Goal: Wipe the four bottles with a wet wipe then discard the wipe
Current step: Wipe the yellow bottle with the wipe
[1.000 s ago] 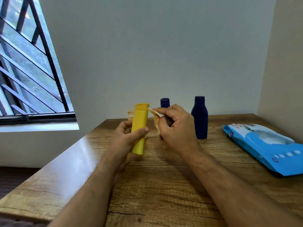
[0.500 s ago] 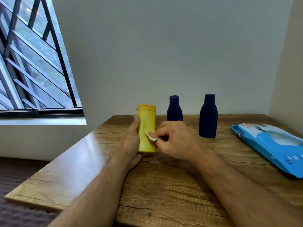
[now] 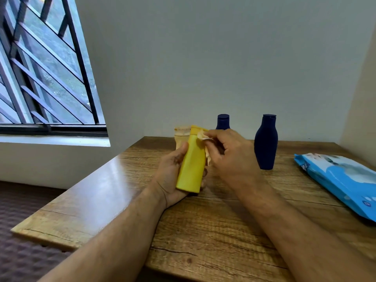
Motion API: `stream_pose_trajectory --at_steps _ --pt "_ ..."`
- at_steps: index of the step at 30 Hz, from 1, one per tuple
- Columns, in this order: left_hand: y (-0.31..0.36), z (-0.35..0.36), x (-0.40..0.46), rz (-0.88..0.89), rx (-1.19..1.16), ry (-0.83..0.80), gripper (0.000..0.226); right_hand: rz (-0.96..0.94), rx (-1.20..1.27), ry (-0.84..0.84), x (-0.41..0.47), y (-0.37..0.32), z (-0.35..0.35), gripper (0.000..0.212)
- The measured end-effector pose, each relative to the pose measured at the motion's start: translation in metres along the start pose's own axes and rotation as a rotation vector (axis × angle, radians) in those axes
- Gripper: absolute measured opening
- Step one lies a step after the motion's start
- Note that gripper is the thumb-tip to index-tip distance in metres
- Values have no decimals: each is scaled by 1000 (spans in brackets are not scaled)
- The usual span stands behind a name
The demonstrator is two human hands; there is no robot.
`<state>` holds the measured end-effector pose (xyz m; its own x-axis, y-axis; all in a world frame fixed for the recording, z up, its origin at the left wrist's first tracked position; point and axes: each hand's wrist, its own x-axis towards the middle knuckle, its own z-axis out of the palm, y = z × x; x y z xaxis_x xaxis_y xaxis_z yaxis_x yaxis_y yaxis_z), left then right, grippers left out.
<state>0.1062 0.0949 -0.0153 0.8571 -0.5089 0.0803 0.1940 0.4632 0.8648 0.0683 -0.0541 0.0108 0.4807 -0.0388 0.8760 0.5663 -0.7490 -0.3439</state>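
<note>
My left hand point(image 3: 172, 173) grips a yellow bottle point(image 3: 192, 161) from behind, tilted slightly above the wooden table point(image 3: 213, 231). My right hand point(image 3: 232, 157) pinches a crumpled wet wipe point(image 3: 203, 136) against the bottle's upper right side near the cap. A beige bottle point(image 3: 181, 136) stands just behind the yellow one, mostly hidden. Two dark blue bottles stand upright further back: one point(image 3: 223, 121) partly hidden behind my right hand, the other point(image 3: 266, 142) to its right.
A blue pack of wet wipes point(image 3: 337, 180) lies on the table at the right. A wall runs behind the table and along its right side. A barred window point(image 3: 44, 64) is at the left, beyond the table's left edge.
My right hand with the wipe has moved from the yellow bottle's lower middle up to its top. The bottle is now tilted in my left hand, and the beige bottle shows behind it.
</note>
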Motion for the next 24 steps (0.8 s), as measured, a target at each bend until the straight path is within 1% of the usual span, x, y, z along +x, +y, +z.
stream_pose_trajectory --at_steps 1,2,5,7,10,11,12,13,17,19,20,21,22,24 --pt "1 0 0 2 0 -6 50 -1 -1 -25 0 0 1 21" --pt "2 1 1 7 -2 -11 51 4 3 -87 -1 -1 2 21" --pt "4 1 1 31 -47 16 55 -4 8 -382 -5 -5 5 22" --pt "3 0 0 56 -100 57 58 -50 4 -537 -7 -8 5 20" --pt "1 -2 1 66 -116 80 61 -95 19 -634 -10 -11 2 17" --pt "1 -3 2 62 -107 74 61 -99 8 -631 -11 -11 2 17" --pt "0 -3 1 54 -95 56 59 -96 -11 -594 -11 -10 2 18" --pt "0 -2 1 44 -74 30 57 -81 -25 -518 -11 -9 2 18" --pt "1 0 -1 2 31 -27 50 7 -21 -104 -3 -6 2 21" --pt "2 1 0 1 43 -37 47 20 -34 -10 0 -5 2 23" --pt "2 0 1 6 44 -37 47 23 -21 -18 1 -5 2 23" --pt "2 0 1 13 42 -33 47 21 3 -70 0 -5 3 22" --pt "1 0 0 24 34 -27 47 11 23 -161 -2 -7 5 21" --pt "1 0 0 30 -20 -8 51 -33 21 -394 -7 -11 8 20"
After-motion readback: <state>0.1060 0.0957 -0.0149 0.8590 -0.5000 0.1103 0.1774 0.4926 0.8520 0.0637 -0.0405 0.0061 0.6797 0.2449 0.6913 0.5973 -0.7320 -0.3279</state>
